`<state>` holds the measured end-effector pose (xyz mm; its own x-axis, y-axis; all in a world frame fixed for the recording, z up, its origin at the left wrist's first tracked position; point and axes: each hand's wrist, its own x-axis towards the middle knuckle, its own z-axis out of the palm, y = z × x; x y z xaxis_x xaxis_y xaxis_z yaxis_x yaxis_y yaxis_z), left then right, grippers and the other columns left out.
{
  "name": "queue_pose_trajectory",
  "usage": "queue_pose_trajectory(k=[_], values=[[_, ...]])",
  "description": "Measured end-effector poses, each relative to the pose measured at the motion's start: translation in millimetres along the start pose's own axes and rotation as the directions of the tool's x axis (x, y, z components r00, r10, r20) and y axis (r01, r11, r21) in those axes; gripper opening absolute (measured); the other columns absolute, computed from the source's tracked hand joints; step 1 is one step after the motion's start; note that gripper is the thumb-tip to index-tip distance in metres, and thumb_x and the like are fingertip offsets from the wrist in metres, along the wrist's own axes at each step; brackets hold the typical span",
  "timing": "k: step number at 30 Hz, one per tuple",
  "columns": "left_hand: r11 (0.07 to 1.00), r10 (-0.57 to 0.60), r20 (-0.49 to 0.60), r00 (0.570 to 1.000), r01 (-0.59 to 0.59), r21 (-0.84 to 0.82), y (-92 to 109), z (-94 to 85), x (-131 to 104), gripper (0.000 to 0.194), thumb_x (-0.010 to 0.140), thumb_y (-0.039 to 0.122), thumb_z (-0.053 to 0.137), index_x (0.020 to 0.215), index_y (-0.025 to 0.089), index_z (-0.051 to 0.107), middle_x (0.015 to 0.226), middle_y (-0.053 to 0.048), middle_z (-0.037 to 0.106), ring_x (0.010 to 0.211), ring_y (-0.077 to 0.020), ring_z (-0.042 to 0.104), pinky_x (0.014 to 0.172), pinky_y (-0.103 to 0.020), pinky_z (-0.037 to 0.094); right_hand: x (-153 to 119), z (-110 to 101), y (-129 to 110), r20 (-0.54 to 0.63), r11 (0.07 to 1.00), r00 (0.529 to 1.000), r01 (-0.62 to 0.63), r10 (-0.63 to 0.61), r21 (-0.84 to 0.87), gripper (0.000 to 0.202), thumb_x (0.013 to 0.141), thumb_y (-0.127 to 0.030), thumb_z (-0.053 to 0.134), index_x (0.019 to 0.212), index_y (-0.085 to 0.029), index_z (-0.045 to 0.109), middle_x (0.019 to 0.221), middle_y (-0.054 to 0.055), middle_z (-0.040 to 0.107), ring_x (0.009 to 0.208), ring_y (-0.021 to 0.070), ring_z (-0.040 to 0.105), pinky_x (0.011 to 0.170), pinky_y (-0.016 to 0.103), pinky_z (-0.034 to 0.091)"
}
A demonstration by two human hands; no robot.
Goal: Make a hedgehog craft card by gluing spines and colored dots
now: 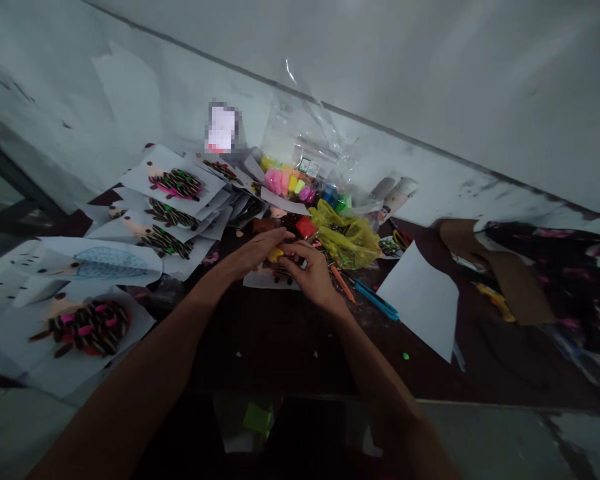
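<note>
Bare dark tabletop (260,340) spreads nearest, its clock centred on the two hands. A small green bit (406,356) lies at four o'clock, and a hedgehog picture (90,327) with dark, seed-like spines at eight. At the centre, a yellow lump (276,255) sits between the left hand (263,253) and the right hand (310,270), just above a partly covered white card (267,282). Fingers of both hands curl in around the lump; I cannot tell which hand, if either, grips it. Toward four o'clock lie an orange tool (343,285) and a blue tool (376,299), with a blank white sheet (423,300) beyond. Farther out, more hedgehog sheets (175,183) overlap at ten, a crumpled yellow bag (347,233) rests at two, and a clear bag (300,157) of bright coloured pieces leans near twelve against a pale wall (430,80).
</note>
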<state>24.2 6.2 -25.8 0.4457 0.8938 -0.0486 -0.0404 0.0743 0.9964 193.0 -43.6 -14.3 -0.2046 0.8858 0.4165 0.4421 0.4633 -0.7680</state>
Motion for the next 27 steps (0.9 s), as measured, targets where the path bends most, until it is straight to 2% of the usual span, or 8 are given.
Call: queue_pose_trajectory(k=[3,6,11,15,20,24,27], values=[[0.998,0.039,0.050,0.998,-0.037,-0.049,3.6,-2.3,-1.9,0.035,0.088,0.044,0.065,0.113,0.020,0.070,0.098,-0.006,0.067,0.071,-0.0151,0.062,0.054,-0.024,0.045,-0.4,1.1,1.1,-0.031,0.999,0.998,-0.046,0.045,-0.020,0.015,0.087,-0.026,0.068,0.097,-0.022,0.078,0.090,0.003,0.073,0.075,0.0160,0.061,0.073,0.029,0.050],[0.993,0.049,0.079,0.996,-0.040,-0.112,10.0,-4.5,-5.1,0.028,0.081,0.031,0.071,0.105,0.018,0.065,0.090,-0.002,0.065,0.069,-0.0132,0.063,0.062,-0.025,0.052,0.4,-0.5,1.3,-0.086,0.998,0.994,-0.068,0.067,-0.009,0.015,0.088,-0.028,0.065,0.095,-0.020,0.076,0.086,0.002,0.073,0.069,0.0148,0.059,0.067,0.027,0.048],[0.999,0.022,0.079,0.997,-0.018,-0.051,15.2,-3.9,-8.1,0.022,0.082,0.031,0.074,0.090,0.015,0.062,0.075,0.000,0.064,0.061,-0.0124,0.064,0.059,-0.024,0.053,-0.1,-5.9,-1.6,-0.058,0.996,0.998,-0.020,0.015,-0.082,0.015,0.088,-0.024,0.065,0.097,-0.020,0.075,0.089,0.004,0.074,0.074,0.0163,0.063,0.071,0.028,0.049],[0.999,-0.010,0.051,0.999,0.012,-0.042,14.3,-3.3,-7.1,0.022,0.081,0.028,0.076,0.091,0.015,0.061,0.072,0.002,0.064,0.055,-0.0114,0.063,0.055,-0.024,0.053,-1.8,-9.2,-6.4,0.019,0.970,0.999,0.042,-0.039,-0.241,0.015,0.091,-0.023,0.065,0.100,-0.022,0.076,0.091,0.005,0.074,0.082,0.0187,0.066,0.078,0.030,0.050],[1.000,-0.021,0.029,0.999,0.021,-0.012,15.7,-2.1,-7.4,0.021,0.081,0.026,0.076,0.091,0.014,0.063,0.069,0.001,0.064,0.054,-0.0117,0.064,0.050,-0.021,0.049,-3.7,-9.8,-9.1,0.074,0.914,0.997,0.057,-0.030,-0.402,0.015,0.093,-0.022,0.062,0.101,-0.021,0.075,0.095,0.007,0.074,0.085,0.0200,0.066,0.078,0.031,0.048],[0.998,-0.044,0.020,0.999,0.043,0.044,20.1,1.3,-9.9,0.014,0.081,0.022,0.072,0.090,0.014,0.063,0.063,0.001,0.064,0.052,-0.0128,0.063,0.042,-0.017,0.039,-4.9,-7.4,-9.2,0.039,0.884,0.999,0.030,-0.013,-0.467,0.009,0.089,-0.020,0.063,0.091,-0.021,0.072,0.088,0.005,0.070,0.078,0.0186,0.063,0.070,0.028,0.043],[0.997,-0.049,0.027,0.998,0.047,0.068,22.0,2.5,-11.3,0.013,0.081,0.021,0.071,0.089,0.015,0.062,0.063,0.002,0.065,0.052,-0.0127,0.063,0.042,-0.017,0.040,-5.3,-4.8,-9.2,-0.002,0.891,1.000,0.024,-0.027,-0.453,0.009,0.087,-0.020,0.060,0.082,-0.021,0.068,0.083,0.003,0.066,0.075,0.0173,0.059,0.066,0.028,0.040]])
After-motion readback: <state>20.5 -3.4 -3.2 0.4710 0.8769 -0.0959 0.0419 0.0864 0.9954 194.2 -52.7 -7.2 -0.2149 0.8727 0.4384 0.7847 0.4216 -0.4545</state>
